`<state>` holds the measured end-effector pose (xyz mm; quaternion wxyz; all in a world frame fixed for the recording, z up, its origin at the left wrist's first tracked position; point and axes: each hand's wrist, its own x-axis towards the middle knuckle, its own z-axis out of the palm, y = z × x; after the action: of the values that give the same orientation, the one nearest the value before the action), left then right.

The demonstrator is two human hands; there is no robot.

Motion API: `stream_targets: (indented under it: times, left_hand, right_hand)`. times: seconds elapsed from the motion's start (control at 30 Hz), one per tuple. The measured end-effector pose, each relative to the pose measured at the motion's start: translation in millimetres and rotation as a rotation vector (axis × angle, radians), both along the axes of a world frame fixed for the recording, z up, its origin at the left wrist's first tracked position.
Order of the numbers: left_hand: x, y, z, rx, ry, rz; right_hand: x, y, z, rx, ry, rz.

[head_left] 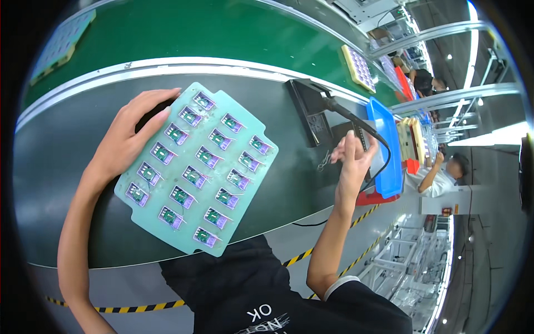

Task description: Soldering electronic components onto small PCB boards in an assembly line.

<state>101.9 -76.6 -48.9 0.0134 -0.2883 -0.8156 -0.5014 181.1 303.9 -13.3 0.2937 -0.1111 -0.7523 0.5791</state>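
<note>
A pale green tray point(164, 192) lies tilted on the dark bench, its near corner reaching the front edge. Rows of small green circuit boards point(194, 176) sit in its slots, in purple-white housings with thin wires sticking out. My left hand point(125, 133) rests along the tray's left edge, thumb and fingers apart around its upper left side. My right hand point(355, 158) is raised beside a black stand point(312, 114) and a black cable point(384, 145). Its index finger and thumb are spread, the other fingers partly curled. A thin looped wire point(324, 162) shows by those fingertips.
Beyond the bench's white rail point(183, 63) runs a green conveyor belt point(222, 36). Cream trays of parts point(359, 68) stand on its far right. A blue bin point(385, 147) is right of my right hand, with a red container point(378, 198) below. Another person point(439, 175) sits at right.
</note>
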Motion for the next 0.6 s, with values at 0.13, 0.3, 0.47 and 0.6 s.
stream_targets:
  times: [0.13, 0.3, 0.47, 0.6]
  left_hand:
    - [-3.4, -6.1, -1.2, -0.021, -0.011, -0.015]
    - [-9.3, -5.3, -2.1, -0.066, 0.042, -0.070]
    - [-9.7, -9.0, -9.2, -0.061, 0.026, -0.055]
    - [-9.3, -13.0, -12.4, -0.069, 0.030, -0.045]
  right_hand:
    - [-21.0, 1.1, 16.2, 0.048, 0.078, -0.008]
    - [-39.3, 27.6, 13.8, 0.177, 0.039, -0.002]
    - [-47.3, 36.4, 8.7, 0.241, 0.117, 0.062]
    - [-40.7, 35.9, 18.3, 0.314, 0.171, -0.026]
